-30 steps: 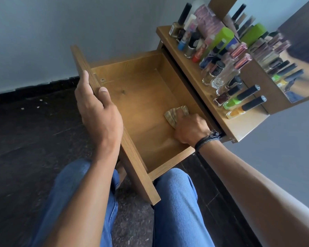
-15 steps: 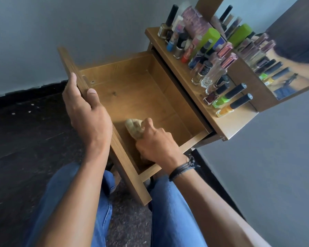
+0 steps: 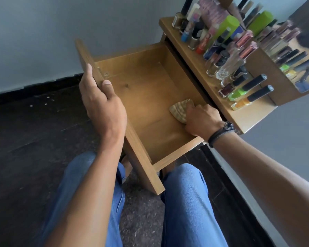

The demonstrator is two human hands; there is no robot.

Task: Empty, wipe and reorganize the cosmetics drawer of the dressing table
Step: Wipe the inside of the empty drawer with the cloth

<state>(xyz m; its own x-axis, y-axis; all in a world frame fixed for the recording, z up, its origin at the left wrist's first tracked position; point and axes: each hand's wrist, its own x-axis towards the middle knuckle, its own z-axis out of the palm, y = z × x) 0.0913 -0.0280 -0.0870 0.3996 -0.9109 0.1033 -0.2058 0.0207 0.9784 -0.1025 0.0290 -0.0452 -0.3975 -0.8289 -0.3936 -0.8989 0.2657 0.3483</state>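
Observation:
The wooden drawer [image 3: 146,82] is pulled out of the dressing table and holds nothing but a cloth. My left hand [image 3: 103,107] grips the drawer's front panel [image 3: 141,157], thumb inside, fingers outside. My right hand [image 3: 202,120] holds a bunched tan checked cloth [image 3: 179,110] against the drawer floor, close to the side under the tabletop. Several cosmetic bottles [image 3: 221,50] stand crowded on the dressing table top [image 3: 243,118]: nail polishes, perfume vials, a green spray can.
A mirror [image 3: 284,47] at the back of the table reflects the bottles. My knees in blue jeans [image 3: 185,202] sit just under the drawer front. Dark floor [image 3: 34,139] lies to the left, a pale wall [image 3: 284,148] to the right.
My right hand has slid the cloth from the drawer's front near corner back toward the side under the tabletop. The left hand keeps its grip on the front panel.

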